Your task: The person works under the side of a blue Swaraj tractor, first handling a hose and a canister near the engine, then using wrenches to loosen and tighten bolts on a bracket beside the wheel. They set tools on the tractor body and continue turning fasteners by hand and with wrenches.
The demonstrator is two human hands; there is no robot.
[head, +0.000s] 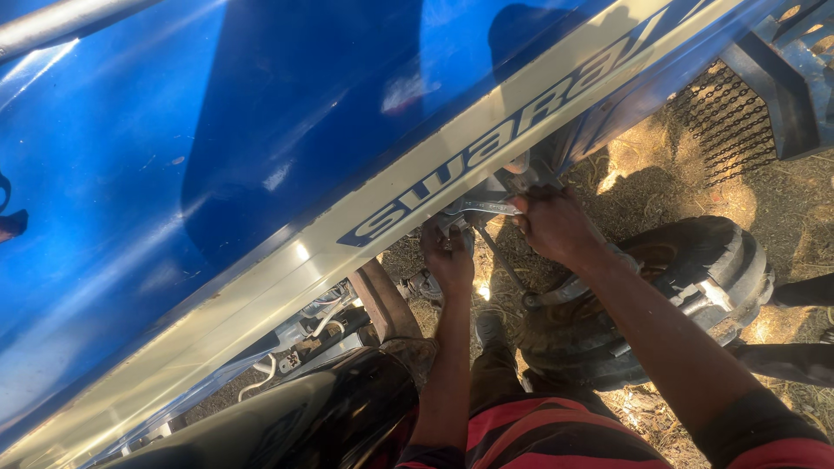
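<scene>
Both hands are working a spanner under the blue hood.

From the head view, the right hand (556,227) is gripping the spanner (486,207) just below the hood (261,130); the left hand (447,259) is closing around a fitting beside it. The bolt is likely being turned; next calls for steady leverage. A tyre (695,260) is lying below.
</scene>
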